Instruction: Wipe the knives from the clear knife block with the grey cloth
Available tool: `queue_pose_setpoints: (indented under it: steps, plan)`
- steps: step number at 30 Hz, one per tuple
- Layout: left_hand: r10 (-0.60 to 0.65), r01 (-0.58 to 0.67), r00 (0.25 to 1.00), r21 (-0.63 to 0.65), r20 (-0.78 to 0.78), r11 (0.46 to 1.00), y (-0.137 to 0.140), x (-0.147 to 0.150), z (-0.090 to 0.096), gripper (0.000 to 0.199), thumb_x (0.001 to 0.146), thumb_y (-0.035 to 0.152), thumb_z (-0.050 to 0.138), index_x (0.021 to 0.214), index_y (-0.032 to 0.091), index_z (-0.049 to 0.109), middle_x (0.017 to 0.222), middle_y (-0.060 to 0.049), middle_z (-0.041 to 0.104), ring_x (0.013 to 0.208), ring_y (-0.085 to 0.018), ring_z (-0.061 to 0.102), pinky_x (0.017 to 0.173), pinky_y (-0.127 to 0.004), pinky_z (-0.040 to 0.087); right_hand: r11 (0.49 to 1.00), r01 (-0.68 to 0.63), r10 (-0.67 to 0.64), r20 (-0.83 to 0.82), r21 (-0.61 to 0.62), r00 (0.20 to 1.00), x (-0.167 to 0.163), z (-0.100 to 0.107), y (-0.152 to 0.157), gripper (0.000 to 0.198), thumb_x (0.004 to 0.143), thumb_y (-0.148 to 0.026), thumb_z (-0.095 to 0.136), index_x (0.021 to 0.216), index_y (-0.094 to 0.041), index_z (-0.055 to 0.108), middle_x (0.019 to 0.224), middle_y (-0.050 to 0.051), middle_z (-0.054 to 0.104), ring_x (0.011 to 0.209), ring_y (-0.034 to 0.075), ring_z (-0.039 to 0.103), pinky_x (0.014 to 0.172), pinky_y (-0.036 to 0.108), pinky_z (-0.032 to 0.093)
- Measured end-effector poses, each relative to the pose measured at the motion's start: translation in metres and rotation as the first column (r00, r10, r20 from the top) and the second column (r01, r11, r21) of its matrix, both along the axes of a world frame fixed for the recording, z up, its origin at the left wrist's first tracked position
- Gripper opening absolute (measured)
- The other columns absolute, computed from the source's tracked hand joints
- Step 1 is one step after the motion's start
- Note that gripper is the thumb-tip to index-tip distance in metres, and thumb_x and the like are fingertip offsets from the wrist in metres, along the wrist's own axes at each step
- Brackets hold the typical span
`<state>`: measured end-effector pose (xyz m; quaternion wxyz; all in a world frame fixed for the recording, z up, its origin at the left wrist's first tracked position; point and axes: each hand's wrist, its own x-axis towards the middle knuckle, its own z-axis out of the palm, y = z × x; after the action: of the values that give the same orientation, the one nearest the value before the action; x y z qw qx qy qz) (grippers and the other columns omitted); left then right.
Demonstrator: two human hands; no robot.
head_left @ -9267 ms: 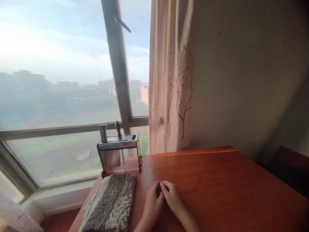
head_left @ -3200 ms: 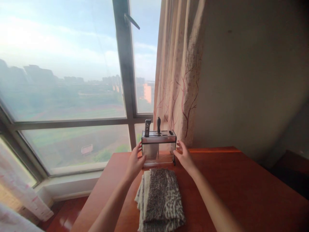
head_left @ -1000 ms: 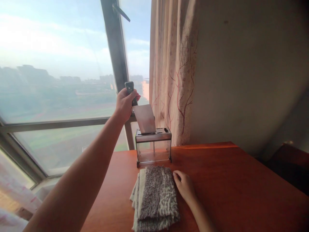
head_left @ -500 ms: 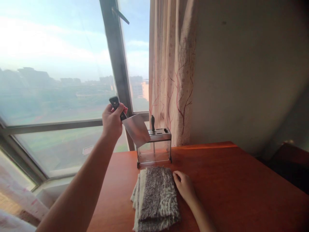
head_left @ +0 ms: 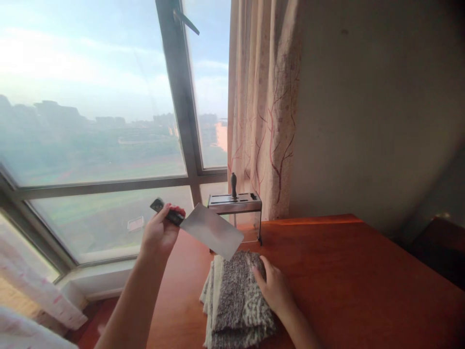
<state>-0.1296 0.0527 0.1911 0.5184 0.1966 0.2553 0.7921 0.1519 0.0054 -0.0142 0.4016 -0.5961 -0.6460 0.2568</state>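
My left hand [head_left: 162,232] is closed around the black handle of a cleaver [head_left: 214,230]. The broad metal blade points right and slants down, with its far corner above the back edge of a folded grey and white towel [head_left: 236,295]. My right hand [head_left: 274,283] rests at the towel's right side, fingers apart, with the fingertips over its upper right edge. Behind the blade stands a clear-sided knife block [head_left: 234,201] with a slotted metal top. One dark-handled tool [head_left: 233,185] is upright in it. The blade hides part of the block's front.
A reddish-brown wooden table [head_left: 345,276] carries the towel and the knife block. To the left and behind is a large window [head_left: 101,121] with a grey frame. A patterned curtain [head_left: 265,106] hangs behind the block, beside a plain wall [head_left: 363,121].
My left hand has come down with the cleaver, and the blade has swung flatter, nearer the towel. My right hand has opened and moved onto the towel's edge. The view has shifted slightly.
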Motion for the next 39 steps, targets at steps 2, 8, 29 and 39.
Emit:
queue_pose_setpoints:
  steps: [2,8,29,39]
  plan:
    - [-0.033,0.037,0.996,-0.047,0.088,0.998,-0.007,-0.003,-0.015,0.029,0.092,0.008,0.041,0.069,0.013,0.058,0.061,0.000,0.056,0.055,-0.008,0.057,0.064,-0.026,0.057,0.999,0.017,-0.017,-0.001,-0.042,1.000,-0.009,0.000,-0.003,0.063,0.079,-0.040,0.058,0.134,-0.010,0.050,0.125,0.021,0.062,0.114,0.035,0.059,0.098,0.043,0.043]
    - [-0.105,0.147,0.953,-0.130,0.286,0.981,-0.021,0.003,-0.058,0.036,0.097,0.016,0.035,0.069,0.015,0.057,0.062,-0.001,0.057,0.057,-0.010,0.059,0.064,-0.028,0.058,0.971,-0.038,-0.101,-0.552,-0.235,0.828,-0.014,0.016,-0.004,0.061,0.063,-0.029,0.069,0.121,-0.012,0.057,0.112,0.014,0.069,0.104,0.030,0.065,0.089,0.039,0.050]
    - [-0.098,0.213,0.900,-0.232,0.424,0.949,-0.035,0.034,-0.118,0.038,0.093,0.013,0.038,0.062,0.022,0.058,0.059,0.000,0.057,0.057,-0.012,0.061,0.068,-0.031,0.058,0.940,-0.209,-0.055,-0.723,-0.271,0.689,0.005,0.037,-0.018,0.064,0.090,-0.061,0.030,0.093,-0.016,0.074,0.072,0.011,0.075,0.087,0.028,0.071,0.082,0.041,0.051]
    - [-0.134,0.223,0.937,-0.258,0.322,0.940,-0.046,0.053,-0.128,0.028,0.084,0.005,0.048,0.066,0.015,0.066,0.074,-0.007,0.071,0.078,-0.019,0.070,0.077,-0.034,0.058,0.886,-0.348,-0.223,-0.940,-0.306,0.259,0.002,0.049,-0.019,0.046,0.077,-0.042,0.066,0.114,-0.015,0.065,0.083,0.007,0.076,0.082,0.028,0.072,0.077,0.039,0.055]
